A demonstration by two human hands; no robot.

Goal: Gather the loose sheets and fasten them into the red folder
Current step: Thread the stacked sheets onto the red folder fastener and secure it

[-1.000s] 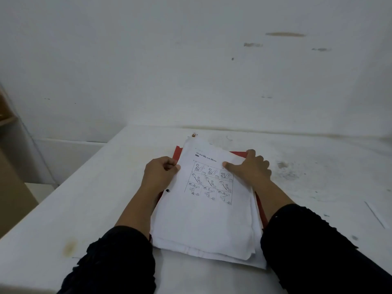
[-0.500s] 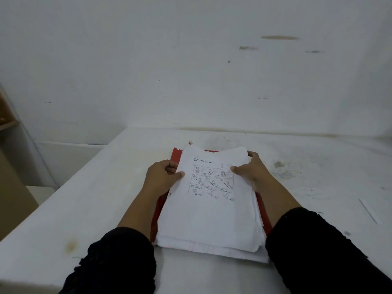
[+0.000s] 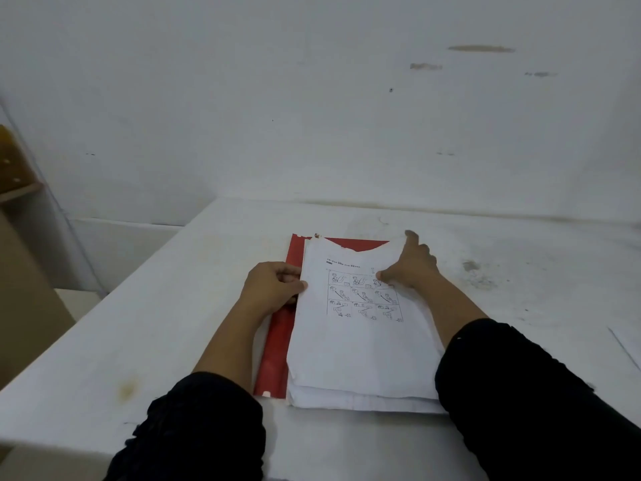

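Note:
A stack of white sheets (image 3: 353, 355) lies on the open red folder (image 3: 277, 345), whose left strip and far edge show around the paper. The top sheet carries a grid of small drawings. My left hand (image 3: 274, 288) pinches the stack's left edge with thumb on top. My right hand (image 3: 411, 263) rests on the upper right of the stack, thumb pressing the top sheet, index finger stretched toward the far right corner. A small metal fastener tip (image 3: 317, 235) pokes out at the stack's far left corner.
The white table (image 3: 156, 324) is stained, with a grey smudge (image 3: 475, 272) right of the folder. A thin white strip (image 3: 624, 345) lies near the right edge. A white wall stands behind; a brown shelf (image 3: 14, 171) is at far left.
The stack has shifted to the right, baring more of the folder's left strip. My right hand moved up toward the far right corner and stretched its index finger.

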